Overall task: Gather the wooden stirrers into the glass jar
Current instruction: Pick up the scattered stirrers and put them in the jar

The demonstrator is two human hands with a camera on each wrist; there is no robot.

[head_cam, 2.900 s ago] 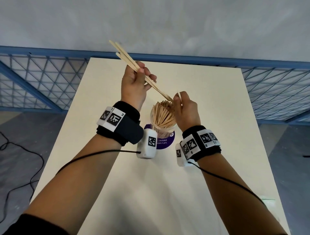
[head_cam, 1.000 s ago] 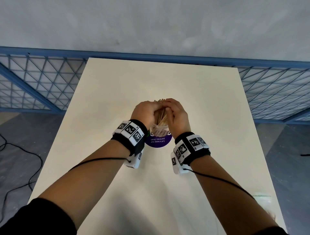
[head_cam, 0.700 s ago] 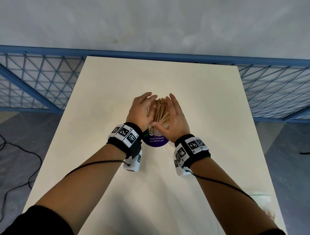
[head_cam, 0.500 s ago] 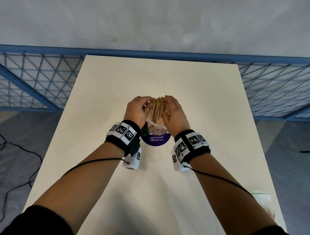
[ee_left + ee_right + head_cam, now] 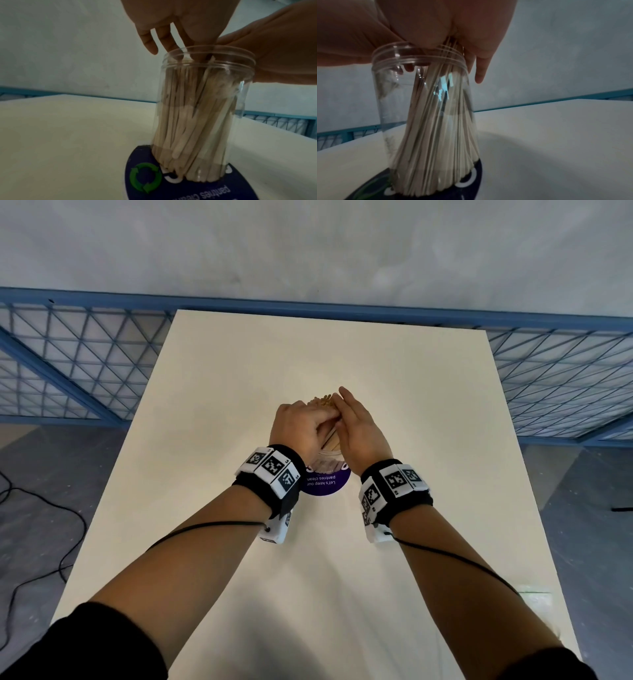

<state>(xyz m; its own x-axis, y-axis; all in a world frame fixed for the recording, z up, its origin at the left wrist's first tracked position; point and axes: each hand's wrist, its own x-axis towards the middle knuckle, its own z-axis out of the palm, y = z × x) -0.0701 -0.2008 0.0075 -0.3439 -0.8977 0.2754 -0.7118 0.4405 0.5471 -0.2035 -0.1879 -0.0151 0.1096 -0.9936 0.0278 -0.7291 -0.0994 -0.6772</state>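
A clear jar [image 5: 329, 462] stands upright on a purple disc [image 5: 325, 486] in the middle of the table, packed with wooden stirrers [image 5: 188, 115] whose tops [image 5: 323, 398] stick out above the rim. My left hand [image 5: 301, 424] is on the jar's left, with its fingers [image 5: 171, 40] curled over the stirrer tops and reaching into the jar mouth [image 5: 209, 63]. My right hand [image 5: 358, 426] is on the right, fingers straight, its palm [image 5: 436, 20] pressing the bundle [image 5: 436, 121] from that side. The two hands meet over the jar and hide most of the tops.
The cream table [image 5: 239, 371] stretches all round the jar. Behind it and on both sides runs a blue mesh railing [image 5: 85, 354]. A black cable [image 5: 34, 508] lies on the floor to the left. A small pale item [image 5: 534, 594] sits by the near right edge.
Earlier my left hand held a few stirrers above the jar. Since half a second ago the cupped hands have closed together, left fingers folding over the tops, right fingers straightening.
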